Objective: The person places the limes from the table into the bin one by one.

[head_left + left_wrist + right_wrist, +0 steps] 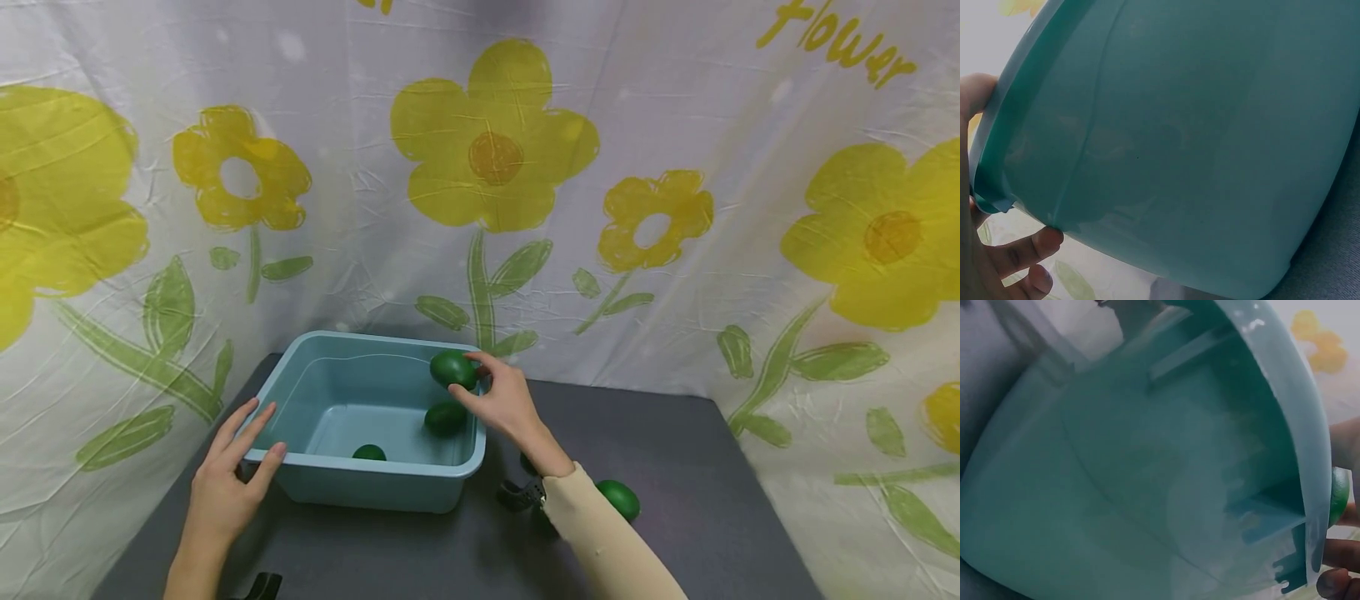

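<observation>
Right hand (504, 400) pinches a dark green egg-shaped ball (453, 367) over the teal plastic tub (315, 362); left hand (228, 483) rests relaxed on its rim. Two balls (446, 417) inside, one (618, 498) left on the grey table (675, 500).

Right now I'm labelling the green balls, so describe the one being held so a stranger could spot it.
Find the teal tub on the dark table. Above its far right rim, the right hand pinches a green ball, the only one off a surface.
</observation>
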Tool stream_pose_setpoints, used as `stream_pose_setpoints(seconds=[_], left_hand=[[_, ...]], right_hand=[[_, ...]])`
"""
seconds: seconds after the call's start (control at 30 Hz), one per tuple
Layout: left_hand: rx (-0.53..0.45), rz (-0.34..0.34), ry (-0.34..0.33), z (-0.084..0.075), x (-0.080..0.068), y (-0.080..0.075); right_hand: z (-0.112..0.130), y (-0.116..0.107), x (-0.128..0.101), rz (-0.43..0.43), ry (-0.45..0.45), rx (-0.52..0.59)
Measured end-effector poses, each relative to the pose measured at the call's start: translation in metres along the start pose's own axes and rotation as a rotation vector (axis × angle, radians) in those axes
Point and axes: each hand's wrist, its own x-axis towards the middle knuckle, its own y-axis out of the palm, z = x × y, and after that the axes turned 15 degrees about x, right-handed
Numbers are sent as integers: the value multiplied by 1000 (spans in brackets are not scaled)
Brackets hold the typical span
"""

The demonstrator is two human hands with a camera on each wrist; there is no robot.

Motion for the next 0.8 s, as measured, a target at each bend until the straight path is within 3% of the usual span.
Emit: stream_pose_setpoints(seconds=[0.4, 0.8], left_hand=[[-9, -5, 2, 1, 1, 1], [-5, 7, 5, -1, -1, 0]], right_hand=[[1, 1, 1, 70, -57, -127], [0, 1, 1, 73, -81, -102]])
